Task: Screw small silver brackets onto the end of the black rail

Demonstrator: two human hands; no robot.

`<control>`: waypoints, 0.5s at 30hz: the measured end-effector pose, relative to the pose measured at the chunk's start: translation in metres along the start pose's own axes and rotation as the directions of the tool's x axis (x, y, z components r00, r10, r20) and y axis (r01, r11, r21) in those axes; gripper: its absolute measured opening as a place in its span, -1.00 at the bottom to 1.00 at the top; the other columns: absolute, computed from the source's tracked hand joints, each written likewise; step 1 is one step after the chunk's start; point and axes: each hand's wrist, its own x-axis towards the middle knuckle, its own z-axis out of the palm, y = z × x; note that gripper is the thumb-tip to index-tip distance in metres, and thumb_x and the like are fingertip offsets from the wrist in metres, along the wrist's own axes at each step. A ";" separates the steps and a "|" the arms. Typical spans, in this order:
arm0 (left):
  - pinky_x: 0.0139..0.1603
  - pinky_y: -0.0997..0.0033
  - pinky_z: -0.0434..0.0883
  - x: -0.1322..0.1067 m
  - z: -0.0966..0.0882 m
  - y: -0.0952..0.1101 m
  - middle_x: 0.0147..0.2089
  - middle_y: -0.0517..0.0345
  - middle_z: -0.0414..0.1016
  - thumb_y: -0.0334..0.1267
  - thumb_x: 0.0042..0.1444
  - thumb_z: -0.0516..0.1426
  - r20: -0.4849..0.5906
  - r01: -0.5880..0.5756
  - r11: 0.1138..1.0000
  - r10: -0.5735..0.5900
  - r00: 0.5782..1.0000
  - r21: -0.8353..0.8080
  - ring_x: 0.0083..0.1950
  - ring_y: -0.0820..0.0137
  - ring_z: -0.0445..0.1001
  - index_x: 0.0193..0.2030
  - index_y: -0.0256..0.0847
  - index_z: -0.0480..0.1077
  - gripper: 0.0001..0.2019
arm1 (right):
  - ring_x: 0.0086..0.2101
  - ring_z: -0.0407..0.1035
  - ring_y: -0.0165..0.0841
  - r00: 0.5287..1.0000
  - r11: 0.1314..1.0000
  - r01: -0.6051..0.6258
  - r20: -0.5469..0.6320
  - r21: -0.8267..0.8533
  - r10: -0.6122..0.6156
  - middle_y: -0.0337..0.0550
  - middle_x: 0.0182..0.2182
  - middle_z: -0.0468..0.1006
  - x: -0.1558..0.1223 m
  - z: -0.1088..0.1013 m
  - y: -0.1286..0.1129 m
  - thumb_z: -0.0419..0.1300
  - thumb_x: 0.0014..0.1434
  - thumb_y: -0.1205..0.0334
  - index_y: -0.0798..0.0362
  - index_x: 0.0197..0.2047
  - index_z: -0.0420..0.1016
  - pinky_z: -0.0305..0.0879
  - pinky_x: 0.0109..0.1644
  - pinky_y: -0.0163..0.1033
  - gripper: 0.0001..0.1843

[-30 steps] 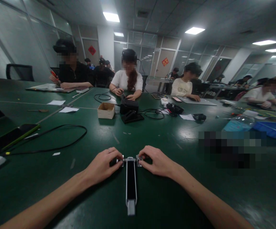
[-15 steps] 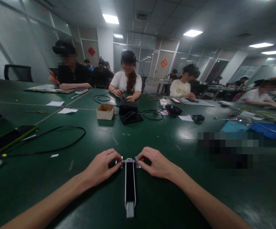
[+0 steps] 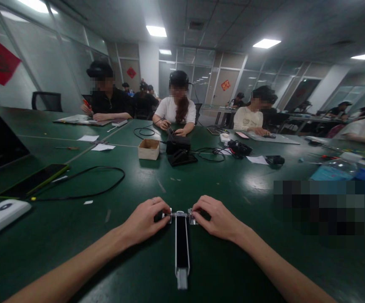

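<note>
A long, narrow silver-framed device [image 3: 181, 244] with a black middle lies on the green table, its pale metal end pointing toward me. Small shiny metal pieces flank its far end, joined to it by what looks like a thin rod. Thumb and fingers of my left hand [image 3: 151, 216] are closed in a pinch on the left metal piece [image 3: 170, 215]. On the other side, my right hand [image 3: 215, 216] pinches the right metal piece [image 3: 192, 216]. Fingertips partly hide both pieces, and their exact kind is unclear.
Leftward lie a phone [image 3: 37, 179], a black cable [image 3: 107, 195] and a white device [image 3: 4, 219]. Ahead stand a small box [image 3: 149, 150] and a black stand [image 3: 182, 158]. A plastic bottle [image 3: 335, 169] lies right. Several people sit across the table.
The camera view has turned left, so everything appears farther right. Both hands keep their pinch at the device's far end, with little visible movement relative to it.
</note>
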 end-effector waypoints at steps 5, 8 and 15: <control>-0.18 0.38 0.38 -0.002 -0.001 0.003 -0.22 0.10 0.44 -0.37 0.11 0.13 -0.008 0.011 1.000 -0.011 1.000 -0.006 -0.21 0.36 0.43 -0.22 -0.25 0.42 -0.90 | -0.29 0.33 -0.35 1.000 0.999 0.017 0.023 -0.037 -0.016 -0.10 -0.29 0.45 -0.003 0.003 0.006 0.03 0.23 0.29 0.08 -0.21 0.45 0.29 -0.20 -0.20 -0.82; -0.18 0.39 0.39 -0.002 -0.001 0.002 -0.20 0.10 0.44 -0.33 0.09 0.14 -0.036 -0.005 1.000 0.004 0.999 -0.017 -0.20 0.36 0.42 -0.21 -0.24 0.42 -0.88 | -0.29 0.34 -0.32 1.000 0.996 0.008 -0.028 -0.084 -0.011 -0.08 -0.30 0.46 -0.003 -0.004 0.011 -0.01 0.24 0.27 0.09 -0.23 0.43 0.29 -0.20 -0.17 -0.79; -0.21 0.40 0.38 -0.001 -0.005 -0.010 -0.23 0.10 0.42 -0.31 0.17 0.06 -0.154 0.012 1.000 -0.010 0.988 0.008 -0.24 0.38 0.41 -0.23 -0.24 0.41 -0.87 | -0.42 0.38 -0.31 0.946 0.941 -0.325 -0.006 -0.091 0.325 -0.13 -0.42 0.48 0.005 -0.021 -0.023 -0.08 0.28 0.04 0.07 -0.25 0.31 0.27 -0.32 -0.19 -0.70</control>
